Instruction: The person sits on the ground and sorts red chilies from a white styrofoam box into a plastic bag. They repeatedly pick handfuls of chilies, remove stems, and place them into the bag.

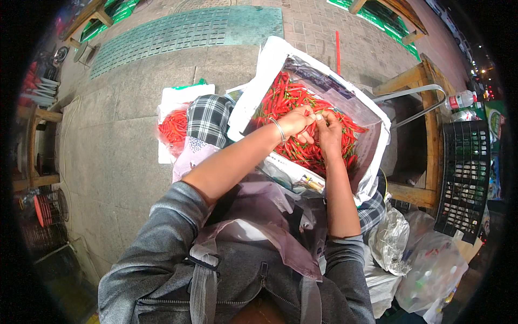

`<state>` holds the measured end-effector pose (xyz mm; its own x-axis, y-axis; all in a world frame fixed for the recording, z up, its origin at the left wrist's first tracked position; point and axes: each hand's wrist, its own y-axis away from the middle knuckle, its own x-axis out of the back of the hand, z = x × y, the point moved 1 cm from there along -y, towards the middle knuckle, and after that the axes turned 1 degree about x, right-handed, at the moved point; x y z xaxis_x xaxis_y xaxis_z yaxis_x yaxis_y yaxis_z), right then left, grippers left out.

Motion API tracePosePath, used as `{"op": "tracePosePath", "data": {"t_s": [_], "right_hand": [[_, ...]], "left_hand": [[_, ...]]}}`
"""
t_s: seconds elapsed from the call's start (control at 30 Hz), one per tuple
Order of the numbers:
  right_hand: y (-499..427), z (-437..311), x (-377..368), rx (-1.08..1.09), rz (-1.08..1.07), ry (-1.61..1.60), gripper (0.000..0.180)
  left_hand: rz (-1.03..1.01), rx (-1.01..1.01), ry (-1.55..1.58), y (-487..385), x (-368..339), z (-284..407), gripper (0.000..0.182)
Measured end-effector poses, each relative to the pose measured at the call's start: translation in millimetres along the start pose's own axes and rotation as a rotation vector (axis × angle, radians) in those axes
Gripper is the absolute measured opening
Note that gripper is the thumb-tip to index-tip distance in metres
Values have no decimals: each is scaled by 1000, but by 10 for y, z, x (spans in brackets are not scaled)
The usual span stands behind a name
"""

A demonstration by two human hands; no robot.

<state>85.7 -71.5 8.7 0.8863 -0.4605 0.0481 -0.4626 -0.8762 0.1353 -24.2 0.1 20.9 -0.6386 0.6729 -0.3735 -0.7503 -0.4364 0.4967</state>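
Note:
A white-edged box (344, 87), lined with printed paper, sits tilted across my lap. Red chili peppers (289, 91) with green stems are heaped inside it. My left hand (297, 123), with a silver bangle at the wrist, reaches over the heap and pinches a red chili pepper (306, 113) between thumb and fingers. Close against it, my right hand (330, 131) has its thumb and forefinger at the same pepper. The fingers partly hide what they hold. Beside my checked left knee, a clear plastic bag (173, 129) holds more red chilies, low by the ground.
On the right stand a wooden stool (431, 133), a black plastic crate (463, 178) and a plastic bottle (461, 100). Clear plastic bags (431, 271) lie below them. A metal drain grate (162, 40) crosses the pavement ahead. A wire fan guard (44, 210) is at left.

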Motion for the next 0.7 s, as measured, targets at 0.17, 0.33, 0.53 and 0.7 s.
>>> {"op": "tracePosePath", "data": {"t_s": [0.17,0.33,0.53,0.7], "right_hand": [[-10,60,6,121,28,82,15],[9,114,30,43,-36,90,20],[57,-21,76,-126,-38,14,18],[81,-110,76,-319,29,-466,17]], "left_hand": [[-106,63,-40,5,48,14,17],[-49,17,-322,-29,66,-43,21],[-116,-122,-450,-17,44,-74,20],[-20,-532,-656,24,-38,-71,13]]}}
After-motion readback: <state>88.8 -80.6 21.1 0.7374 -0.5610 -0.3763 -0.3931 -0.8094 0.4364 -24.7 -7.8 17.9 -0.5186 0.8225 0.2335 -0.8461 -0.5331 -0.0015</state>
